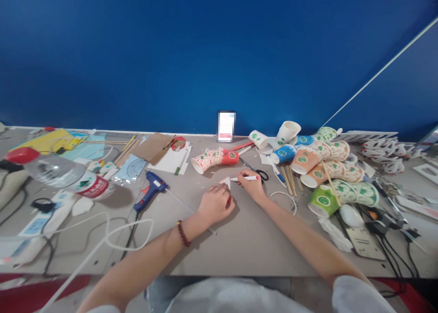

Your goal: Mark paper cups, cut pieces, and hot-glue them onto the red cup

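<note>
My right hand (pixel 252 186) is closed round a white marker (pixel 249 178) with a red end, held almost level. Its tip points left, at a small white piece of paper (pixel 226 181) on the table. Curled fingers of my left hand (pixel 215 205) hold that piece down from the near side. Something small and red (pixel 228 200) shows at the left hand's thumb; I cannot tell what it is. Just beyond both hands lies a curved stack of red-patterned paper cups (pixel 215 159). Black-handled scissors (pixel 262 174) rest beside my right hand.
A blue hot glue gun (pixel 150 190) lies left of my hands, near a tilted water bottle (pixel 68 174) and a power strip (pixel 41 228). More joined cups (pixel 323 201) and wooden sticks (pixel 289 179) crowd the right. A phone (pixel 226 127) stands against the blue wall. White cable (pixel 130 248) loops at left.
</note>
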`<state>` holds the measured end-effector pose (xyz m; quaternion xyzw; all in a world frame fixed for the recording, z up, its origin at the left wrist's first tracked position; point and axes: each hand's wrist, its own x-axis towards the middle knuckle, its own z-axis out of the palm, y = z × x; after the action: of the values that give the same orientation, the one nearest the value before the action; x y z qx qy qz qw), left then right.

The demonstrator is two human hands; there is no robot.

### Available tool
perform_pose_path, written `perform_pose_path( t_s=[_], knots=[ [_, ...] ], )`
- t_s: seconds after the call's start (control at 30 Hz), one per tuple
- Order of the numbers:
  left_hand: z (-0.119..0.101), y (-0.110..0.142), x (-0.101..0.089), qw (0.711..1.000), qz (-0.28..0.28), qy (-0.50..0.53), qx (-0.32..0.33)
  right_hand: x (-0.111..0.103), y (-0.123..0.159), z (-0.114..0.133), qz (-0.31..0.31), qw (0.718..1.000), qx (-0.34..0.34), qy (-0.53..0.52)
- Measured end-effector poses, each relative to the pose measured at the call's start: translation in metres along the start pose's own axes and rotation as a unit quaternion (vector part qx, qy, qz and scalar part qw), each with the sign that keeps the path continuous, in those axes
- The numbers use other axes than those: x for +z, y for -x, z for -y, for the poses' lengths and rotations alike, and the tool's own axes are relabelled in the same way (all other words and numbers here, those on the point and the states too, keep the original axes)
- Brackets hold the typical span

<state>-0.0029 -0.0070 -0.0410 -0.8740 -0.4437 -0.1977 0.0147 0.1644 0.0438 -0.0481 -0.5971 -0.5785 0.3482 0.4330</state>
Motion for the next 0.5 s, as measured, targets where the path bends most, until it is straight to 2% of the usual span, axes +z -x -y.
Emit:
perform_pose_path(
  t_s=[0.27,0.5],
  knots=[
    [0.0007,0.0003,0.0017,1.000,0.021,0.007,-0.008,0.0000,0.0004,0.0008,0.002,1.000,-0.005,0.003],
    [0.0005,-0.0002,-0.0005,1.000,0.016,0.011,-0.006,0.0006,0.0004,-0.0012,0.001,1.000,-0.007,0.005]
  ],
)
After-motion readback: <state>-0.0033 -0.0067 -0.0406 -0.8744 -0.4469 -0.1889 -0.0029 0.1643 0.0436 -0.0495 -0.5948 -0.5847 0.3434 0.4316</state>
